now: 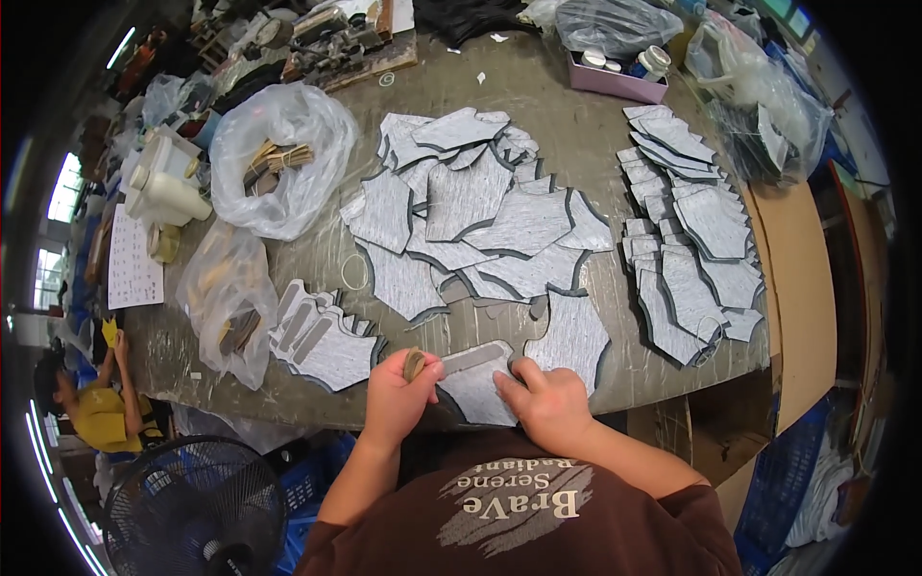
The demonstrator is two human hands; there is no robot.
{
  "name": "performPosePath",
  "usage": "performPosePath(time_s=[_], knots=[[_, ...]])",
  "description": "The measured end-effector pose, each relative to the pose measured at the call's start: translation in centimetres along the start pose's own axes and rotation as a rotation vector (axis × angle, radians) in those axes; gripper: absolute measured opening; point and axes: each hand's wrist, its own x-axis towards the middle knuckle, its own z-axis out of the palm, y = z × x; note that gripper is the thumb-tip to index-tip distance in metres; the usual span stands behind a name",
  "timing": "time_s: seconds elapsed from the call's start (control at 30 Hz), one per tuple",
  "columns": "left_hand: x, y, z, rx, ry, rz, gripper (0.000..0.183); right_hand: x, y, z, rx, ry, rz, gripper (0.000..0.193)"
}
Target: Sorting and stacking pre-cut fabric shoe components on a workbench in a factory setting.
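At the table's near edge lies a grey, dark-edged cut piece [480, 394] with a darker grey strip [476, 359] along its upper side. My left hand [397, 396] is closed around a small brownish bundle of strips [414, 365], its thumb beside the strip's left end. Bent fingers of my right hand [549, 403] rest on the piece's right side; whether they pinch anything is hidden. Just right lies another grey piece [569, 336]. To the left, overlapping pieces [331, 348] bear similar strips. A loose pile of grey pieces [499, 211] covers the middle of the table.
Overlapping grey pieces [706, 230] line the table's right side. Plastic bags [283, 158] with brownish strips, and a white jug [173, 192], stand at left. A pink box [619, 82] holds bottles at the back. Below left is a black fan [197, 509]; a person in yellow [101, 413] sits beyond.
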Motion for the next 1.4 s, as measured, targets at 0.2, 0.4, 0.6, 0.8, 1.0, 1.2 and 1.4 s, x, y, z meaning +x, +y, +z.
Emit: performPosePath(time_s=[0.2,0.4,0.6,0.8,1.0,1.2,1.4], knots=[[0.3,-0.6,0.2,0.002,0.007,0.024,0.006,0.4,-0.1,-0.3,-0.025,0.006,-0.014,0.024],[0.4,-0.8,0.4,0.051,0.03,0.058,0.007,0.5,-0.4,-0.5,-0.096,-0.062,-0.02,0.025],[1.1,-1.5,-0.1,0.42,0.062,0.244,0.007,0.5,-0.5,-0.4,-0.131,-0.105,-0.013,0.024],[0.8,0.3,0.5,0.77,0.102,0.523,0.01,0.6,-0.6,-0.5,-0.144,-0.126,-0.013,0.024],[0.8,0.8,1.1,0.99,0.074,0.562,0.007,0.6,-0.7,-0.5,-0.158,-0.099,-0.01,0.021],[0.5,1.1,0.5,0.935,0.13,0.668,0.005,0.8,0.0,-2.6,0.065,-0.034,0.068,0.022],[-1.7,3.1,-5.8,0.448,0.427,0.309,0.011,0.0,5.4,-5.8,-0.097,-0.068,0.264,0.031]])
